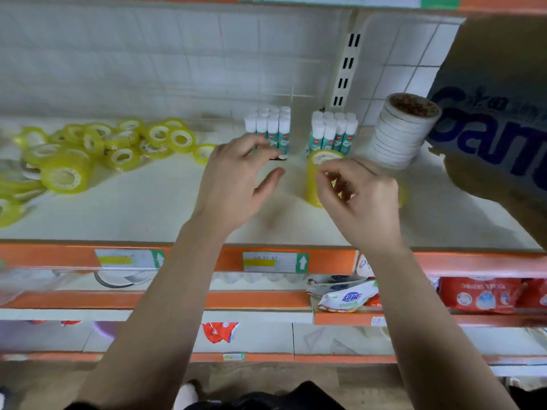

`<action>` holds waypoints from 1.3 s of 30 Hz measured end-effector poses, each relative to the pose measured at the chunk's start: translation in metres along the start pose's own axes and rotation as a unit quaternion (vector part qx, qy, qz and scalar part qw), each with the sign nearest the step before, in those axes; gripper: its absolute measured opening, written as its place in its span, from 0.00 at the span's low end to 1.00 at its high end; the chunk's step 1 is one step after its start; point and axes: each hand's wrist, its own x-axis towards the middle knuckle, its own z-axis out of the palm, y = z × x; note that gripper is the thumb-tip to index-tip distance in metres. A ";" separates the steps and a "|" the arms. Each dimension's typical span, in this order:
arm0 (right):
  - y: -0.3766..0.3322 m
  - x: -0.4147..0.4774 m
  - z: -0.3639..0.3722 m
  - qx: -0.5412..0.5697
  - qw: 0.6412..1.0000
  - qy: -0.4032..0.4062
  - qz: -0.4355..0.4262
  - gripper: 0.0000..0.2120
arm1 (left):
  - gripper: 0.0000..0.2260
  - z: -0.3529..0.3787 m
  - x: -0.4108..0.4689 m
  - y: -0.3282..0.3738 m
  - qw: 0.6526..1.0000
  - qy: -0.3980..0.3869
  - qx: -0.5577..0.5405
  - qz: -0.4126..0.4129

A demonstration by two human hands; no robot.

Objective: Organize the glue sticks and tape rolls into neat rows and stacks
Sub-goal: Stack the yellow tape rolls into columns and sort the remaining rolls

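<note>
Two hands were over the shelf [142, 211] when I checked the feed. My right hand [362, 204] sat in front of a short upright stack of yellow tape [314, 184], its fingers curled at the top roll. I could not tell whether they pinched that roll or only brushed its rim. My left hand [236, 184] was relaxed and held nothing. Its fingertips reached toward the front of the left block of glue sticks [270, 128], and contact was unclear.

That block stood upright in tight rows against the back wall. The right block of glue sticks [333, 133] stood just beside it in the same order, with a narrow gap between them. The yellow stack stood directly in front of the right block. Further right, a tall stack of white tape [398, 137] leaned slightly and stood next to a cardboard box [497, 119].

I judged the glue sticks as good as done, and the white rolls stacked but in need of straightening. Most of the work lay to the left. A loose heap of yellow rolls [97, 146] sprawled there, some flat and some on edge. One stray roll [204, 153] lay between the heap and my left hand. So the yellow tape was barely begun, with only a few rolls up.
</note>
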 end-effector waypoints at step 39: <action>-0.220 0.023 0.340 -0.057 0.980 -0.171 0.078 0.13 | 0.14 -0.216 -0.197 -0.282 0.983 0.006 0.108 -0.152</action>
